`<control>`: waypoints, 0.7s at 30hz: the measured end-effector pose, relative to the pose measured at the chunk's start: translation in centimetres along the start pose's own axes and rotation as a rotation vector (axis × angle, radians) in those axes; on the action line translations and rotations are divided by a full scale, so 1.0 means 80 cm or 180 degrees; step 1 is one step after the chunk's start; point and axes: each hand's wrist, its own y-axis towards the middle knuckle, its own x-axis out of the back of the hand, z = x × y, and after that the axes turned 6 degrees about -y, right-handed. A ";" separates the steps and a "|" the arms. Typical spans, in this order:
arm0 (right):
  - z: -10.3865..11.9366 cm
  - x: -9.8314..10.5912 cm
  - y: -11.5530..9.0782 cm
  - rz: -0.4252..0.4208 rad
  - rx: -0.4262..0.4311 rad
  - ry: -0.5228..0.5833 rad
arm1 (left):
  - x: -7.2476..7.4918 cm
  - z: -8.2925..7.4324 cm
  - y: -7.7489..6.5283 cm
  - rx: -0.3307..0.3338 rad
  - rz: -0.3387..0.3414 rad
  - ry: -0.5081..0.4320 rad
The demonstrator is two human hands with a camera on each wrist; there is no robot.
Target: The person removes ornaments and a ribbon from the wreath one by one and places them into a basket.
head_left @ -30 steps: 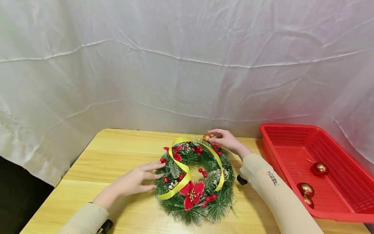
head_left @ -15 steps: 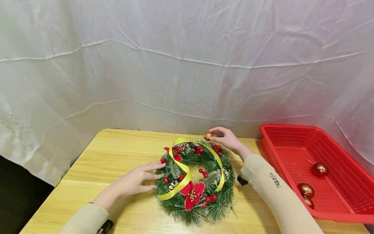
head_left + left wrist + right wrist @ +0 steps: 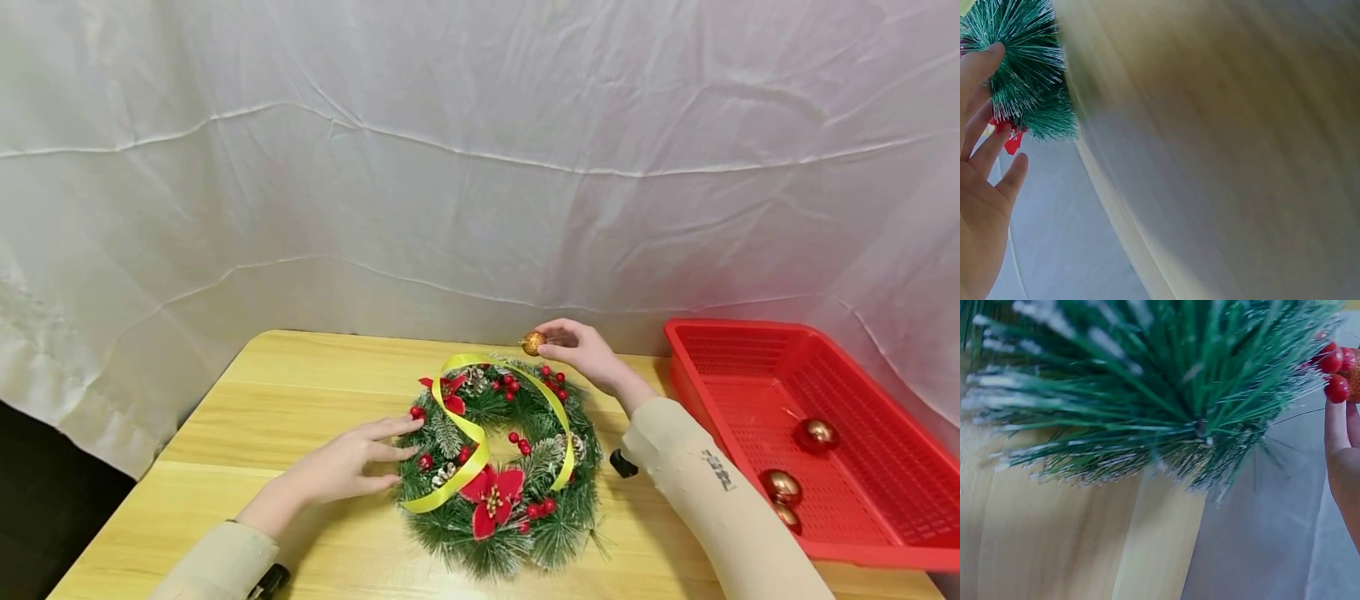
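A green Christmas wreath (image 3: 570,517) with red flowers, red berries and pine cones lies on the table. A yellow ribbon (image 3: 474,433) loops across it. My right hand (image 3: 581,354) pinches a glittery gold-orange bauble (image 3: 534,342) above the wreath's far edge; in the right wrist view the berries partly cover that bauble (image 3: 1355,381). On the wreath's left side my left hand (image 3: 348,462) rests with its fingers spread and straight, fingertips at the needles. The left wrist view has those fingers beside the green needles (image 3: 1029,62) and a red petal (image 3: 1014,142).
At the right stands a red plastic basket (image 3: 738,450) holding several shiny copper baubles, one (image 3: 816,434) lying apart from the others. Behind the wooden table (image 3: 322,375) hangs a pale cloth (image 3: 450,208). Dark space shows past the table's left edge.
My right hand has lifted slightly with the bauble, away from the wreath's far edge. The left hand and the wreath have stayed in place.
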 end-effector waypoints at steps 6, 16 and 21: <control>0.036 0.001 -0.016 0.0012 0.0024 -0.0099 | 0.000 -0.001 0.000 0.0025 -0.0001 -0.0023; 0.035 0.013 -0.021 -0.0109 0.0130 -0.0007 | 0.001 0.001 0.003 0.0051 0.0015 -0.0054; 0.048 0.021 -0.030 -0.0156 0.0152 0.0076 | 0.001 0.003 0.004 0.0037 0.0004 -0.0045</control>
